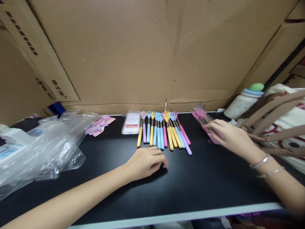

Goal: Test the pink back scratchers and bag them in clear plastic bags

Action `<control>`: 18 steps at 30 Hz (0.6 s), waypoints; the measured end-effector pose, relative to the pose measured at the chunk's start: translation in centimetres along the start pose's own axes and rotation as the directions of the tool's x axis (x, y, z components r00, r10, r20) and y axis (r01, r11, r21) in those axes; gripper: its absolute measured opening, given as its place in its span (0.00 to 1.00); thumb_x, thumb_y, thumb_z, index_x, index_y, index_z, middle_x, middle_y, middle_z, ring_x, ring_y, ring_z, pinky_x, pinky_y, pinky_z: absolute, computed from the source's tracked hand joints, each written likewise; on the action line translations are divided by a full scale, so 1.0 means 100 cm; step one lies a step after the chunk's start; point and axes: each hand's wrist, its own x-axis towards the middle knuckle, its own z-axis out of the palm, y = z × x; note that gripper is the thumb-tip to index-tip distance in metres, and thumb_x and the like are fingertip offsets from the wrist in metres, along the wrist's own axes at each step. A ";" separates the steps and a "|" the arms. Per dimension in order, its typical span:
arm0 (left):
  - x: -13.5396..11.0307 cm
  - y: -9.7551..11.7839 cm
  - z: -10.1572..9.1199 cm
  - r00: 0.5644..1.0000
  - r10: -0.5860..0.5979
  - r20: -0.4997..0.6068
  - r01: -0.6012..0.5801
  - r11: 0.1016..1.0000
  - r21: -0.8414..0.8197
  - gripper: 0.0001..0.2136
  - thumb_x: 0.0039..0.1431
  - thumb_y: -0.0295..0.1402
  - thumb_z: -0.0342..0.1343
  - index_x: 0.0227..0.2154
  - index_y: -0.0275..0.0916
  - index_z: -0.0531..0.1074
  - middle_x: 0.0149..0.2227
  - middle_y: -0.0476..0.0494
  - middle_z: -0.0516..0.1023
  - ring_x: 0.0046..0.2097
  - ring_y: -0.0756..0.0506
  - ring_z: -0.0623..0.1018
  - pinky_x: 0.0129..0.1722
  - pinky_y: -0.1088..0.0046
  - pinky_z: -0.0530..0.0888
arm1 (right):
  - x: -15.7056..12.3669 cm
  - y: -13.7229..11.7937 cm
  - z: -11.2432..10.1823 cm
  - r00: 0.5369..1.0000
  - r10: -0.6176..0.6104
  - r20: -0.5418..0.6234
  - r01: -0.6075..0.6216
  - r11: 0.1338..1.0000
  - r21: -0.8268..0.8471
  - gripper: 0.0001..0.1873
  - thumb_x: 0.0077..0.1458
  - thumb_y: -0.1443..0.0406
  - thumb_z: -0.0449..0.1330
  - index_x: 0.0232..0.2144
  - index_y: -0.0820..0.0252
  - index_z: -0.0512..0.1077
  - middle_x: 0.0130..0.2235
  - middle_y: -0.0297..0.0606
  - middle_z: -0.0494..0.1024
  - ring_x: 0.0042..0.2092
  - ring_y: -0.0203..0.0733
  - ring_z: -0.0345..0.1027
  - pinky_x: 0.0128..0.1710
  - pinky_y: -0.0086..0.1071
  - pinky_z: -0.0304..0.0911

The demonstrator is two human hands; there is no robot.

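A row of small back scratchers [159,135] with claw-shaped heads and yellow, blue, purple and pink handles lies on the black tabletop [190,187], heads toward the back. Just in front of their handle ends rests my left hand [149,162], its fingers loosely curled and nothing seen in them. On the right, my right hand [224,135] has its fingers closed over pink back scratchers [200,116] in a clear plastic bag. The bag lies slanted on the table, and my hand partly covers its near end.
Clear plastic bags [59,143] are heaped at the left beside a white box [16,140]. Small printed cards [100,124] and a blurred white packet [131,122] lie near the back. A white bottle [244,103] and a cloth bag [286,127] stand right. Cardboard [143,57] walls the back.
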 end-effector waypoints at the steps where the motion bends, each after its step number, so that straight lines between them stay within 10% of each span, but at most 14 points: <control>1: 0.000 0.000 0.000 1.000 0.002 0.001 -0.002 1.000 0.004 0.12 0.58 0.22 0.45 0.32 0.43 0.72 0.30 0.53 0.74 0.34 0.51 0.70 0.31 0.79 0.63 | 0.005 -0.015 -0.004 0.997 -0.074 -0.017 0.074 0.997 0.038 0.11 0.62 0.65 0.47 0.41 0.58 0.69 0.41 0.42 0.73 0.38 0.41 0.69 0.33 0.31 0.59; 9: -0.002 -0.003 0.002 1.000 0.013 0.003 -0.013 0.999 0.034 0.11 0.58 0.23 0.46 0.33 0.43 0.72 0.32 0.52 0.76 0.35 0.50 0.72 0.34 0.78 0.66 | 0.037 -0.133 0.002 0.813 -0.578 -0.068 0.582 0.807 0.097 0.08 0.58 0.69 0.51 0.29 0.59 0.67 0.26 0.35 0.71 0.30 0.38 0.63 0.28 0.32 0.51; 18: -0.003 -0.002 0.004 1.000 0.019 -0.020 -0.017 0.996 0.086 0.11 0.57 0.23 0.45 0.30 0.41 0.71 0.32 0.51 0.76 0.36 0.50 0.74 0.32 0.78 0.68 | 0.031 -0.144 0.027 0.912 -0.409 0.008 0.341 0.770 0.539 0.07 0.56 0.70 0.48 0.26 0.58 0.61 0.23 0.31 0.70 0.24 0.34 0.62 0.25 0.26 0.49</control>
